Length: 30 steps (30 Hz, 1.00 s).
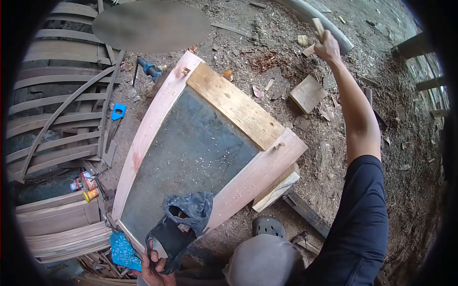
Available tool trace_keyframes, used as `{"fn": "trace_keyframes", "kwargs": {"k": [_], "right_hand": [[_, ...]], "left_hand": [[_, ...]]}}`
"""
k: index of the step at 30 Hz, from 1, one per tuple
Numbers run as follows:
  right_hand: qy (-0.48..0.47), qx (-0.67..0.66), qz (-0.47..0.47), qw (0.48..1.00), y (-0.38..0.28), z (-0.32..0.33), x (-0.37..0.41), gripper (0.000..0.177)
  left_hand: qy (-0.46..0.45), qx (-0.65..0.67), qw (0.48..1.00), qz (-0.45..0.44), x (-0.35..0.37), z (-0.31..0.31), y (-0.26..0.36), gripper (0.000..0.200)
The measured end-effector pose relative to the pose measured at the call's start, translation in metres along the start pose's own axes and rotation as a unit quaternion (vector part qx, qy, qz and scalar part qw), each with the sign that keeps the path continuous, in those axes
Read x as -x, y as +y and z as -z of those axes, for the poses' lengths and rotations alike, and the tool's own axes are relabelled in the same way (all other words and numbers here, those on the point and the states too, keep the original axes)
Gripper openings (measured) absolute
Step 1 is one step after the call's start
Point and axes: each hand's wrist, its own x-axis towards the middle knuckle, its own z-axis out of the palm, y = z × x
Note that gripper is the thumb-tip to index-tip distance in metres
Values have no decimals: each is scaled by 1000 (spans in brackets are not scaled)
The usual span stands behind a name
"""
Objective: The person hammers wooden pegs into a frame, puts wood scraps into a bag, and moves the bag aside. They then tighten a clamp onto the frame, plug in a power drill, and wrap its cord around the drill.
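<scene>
My right hand (328, 46) is raised far out at the upper right, gripping a wooden handle (318, 26) whose upper end points away from me. My left hand (153, 268) is low at the bottom edge, holding a black plastic bag (183, 221) that hangs open over the near corner of a wooden frame (152, 121). The frame lies flat on the ground, with pale pinkish side rails and a yellowish cross board (236, 106) at its far end. A dark panel (191, 152) dusted with wood chips fills the inside of the frame.
Curved wooden slats (57, 119) are stacked at the left. A blue power drill (149, 69) lies beyond the frame. A wood block (307, 93) and scraps litter the sawdust ground. A block (276, 189) props the frame's right corner. My knee (265, 262) and a dark sandal (268, 226) are below.
</scene>
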Motion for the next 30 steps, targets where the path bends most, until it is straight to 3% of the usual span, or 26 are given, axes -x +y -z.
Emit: {"fn": "trace_keyframes", "kwargs": {"k": [1, 4, 8, 10, 12, 14, 16, 17, 18, 20, 22, 27, 30], "right_hand": [[1, 20, 113, 993, 3, -6, 4, 27], [-161, 85, 245, 952, 2, -12, 3, 27], [-168, 169, 234, 943, 1, 1, 12, 24], [-86, 150, 316, 933, 0, 12, 15, 21], [-52, 118, 301, 945, -5, 20, 22, 21], [47, 40, 219, 974, -15, 31, 35, 22], [54, -40, 171, 983, -28, 39, 54, 26], [49, -191, 110, 974, -38, 45, 70, 27], [44, -339, 46, 939, -49, 51, 88, 29], [-70, -499, -50, 862, -110, 95, 145, 32], [-47, -574, -106, 810, -188, 127, 203, 30], [-215, -665, 14, 715, -296, 172, 317, 39], [-283, -705, 81, 646, -342, 161, 365, 38]], "left_hand": [[8, 0, 1000, -3, -1, -2, 0, 51], [10, -9, 1000, -3, 0, -11, -3, 51], [23, -16, 1000, -4, 1, -7, 2, 51], [-10, -15, 1000, 9, 2, -5, 4, 51], [-14, -9, 1000, 14, 2, -6, 3, 51], [-17, 1, 1000, 19, 4, -9, -1, 51], [-16, -20, 1000, 6, 7, -14, -4, 51], [-13, -19, 1000, 5, 7, -10, -4, 51], [-33, -15, 999, 15, 4, -3, -4, 48], [-46, -4, 999, 25, 3, 9, -10, 47], [-58, -4, 998, 25, 3, 2, -20, 50], [-81, -117, 989, 27, 8, -12, -38, 64], [-125, -129, 984, 16, 9, -6, -38, 65]]}}
